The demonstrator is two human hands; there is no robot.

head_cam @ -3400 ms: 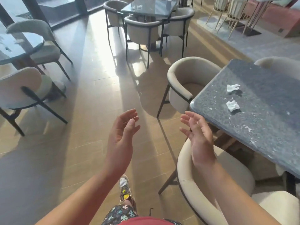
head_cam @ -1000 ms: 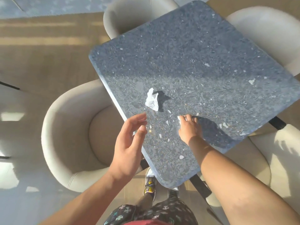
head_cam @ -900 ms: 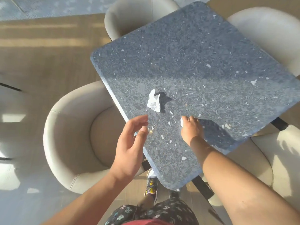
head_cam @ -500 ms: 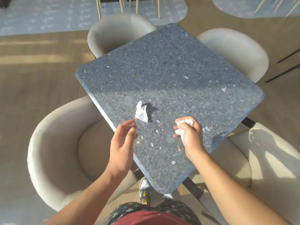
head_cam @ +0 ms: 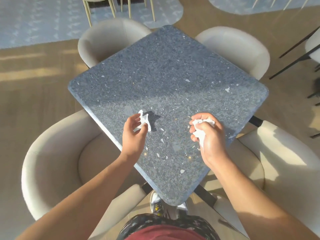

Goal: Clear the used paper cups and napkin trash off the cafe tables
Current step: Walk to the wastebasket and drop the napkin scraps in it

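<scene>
A dark grey speckled square table (head_cam: 166,70) stands in front of me, turned corner-on. My right hand (head_cam: 207,135) grips a crumpled white napkin (head_cam: 201,129) above the table's near right side. A second crumpled white napkin (head_cam: 144,121) lies on the tabletop near its left edge. My left hand (head_cam: 134,134) has its thumb and fingers curled round this napkin and pinches it. No paper cups are in view.
Four cream tub chairs surround the table: near left (head_cam: 52,156), near right (head_cam: 284,167), far left (head_cam: 110,35), far right (head_cam: 235,47). Wooden floor lies to the left, a pale blue rug (head_cam: 43,19) beyond. Dark chair legs (head_cam: 297,56) show at the right edge.
My left hand has moved forward onto the second napkin and closed its fingers round it. My right hand has lifted its napkin and drawn a little to the right.
</scene>
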